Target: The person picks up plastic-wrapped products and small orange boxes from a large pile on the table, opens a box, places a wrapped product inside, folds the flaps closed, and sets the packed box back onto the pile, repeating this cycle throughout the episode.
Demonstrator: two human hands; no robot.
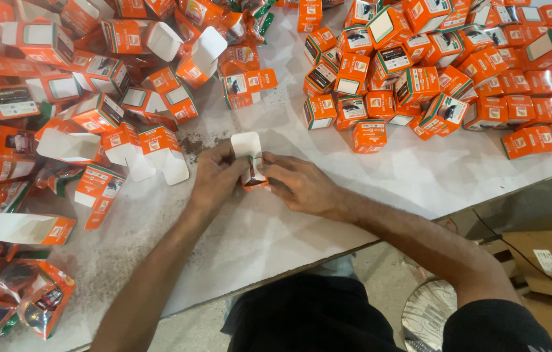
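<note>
Both hands meet over one small orange carton (252, 175) on the white table (380, 176). The carton's white top flap (247, 143) stands open and points away from me. My left hand (216, 176) grips the carton's left side. My right hand (297, 184) holds its right side, fingertips pressed at the opening. Whatever is inside is mostly hidden by my fingers.
A heap of open, empty orange cartons (126, 117) lies to the left, with shiny orange pouches (35, 300) at the near left. A pile of closed orange boxes (445, 78) covers the far right. Below the table edge are brown cardboard boxes (550, 261).
</note>
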